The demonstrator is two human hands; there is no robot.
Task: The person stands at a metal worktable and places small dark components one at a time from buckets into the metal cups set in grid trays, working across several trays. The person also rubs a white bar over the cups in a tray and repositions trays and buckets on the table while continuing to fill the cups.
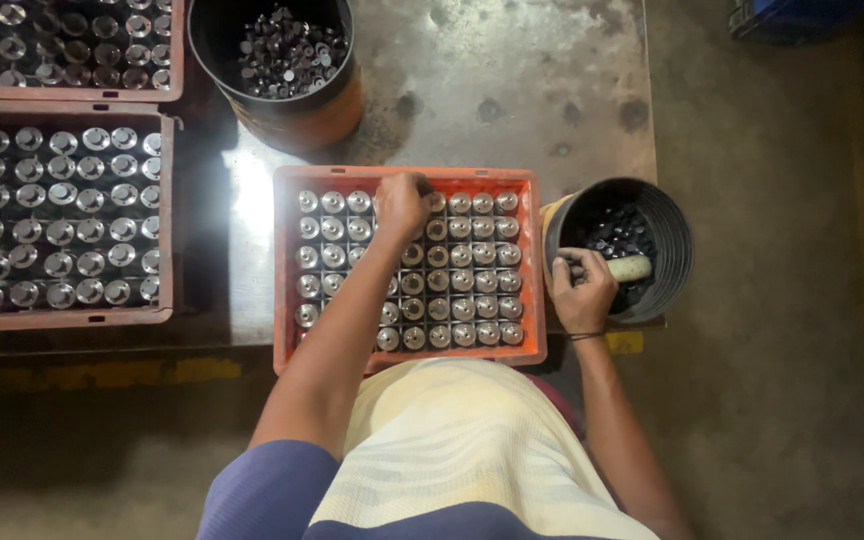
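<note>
R hand (582, 290) is curled shut round a pale cylindrical handle (628, 267), prob. a brush or scoop, whose far end dips into the black ribbed bucket (670, 232) at the table's right edge; bucket holds small dark parts, kept close so the reach is short. L hand (402, 205) is down on the top rows of the orange plastic crate (409, 176), fingers bunched over one of the shiny metal cylinders (462, 282); can't tell if it's pinching one or just touching. Cylinders stand upright in neat rows, round polished tops up, tight side by side. The crate sits on a worn grey steel tabletop (512, 90), straight in front of the person. Left: two more reddish crates (72, 318) w/ similar parts. Top: a black-and-orange bucket (297, 110) of loose metal pieces.
</note>
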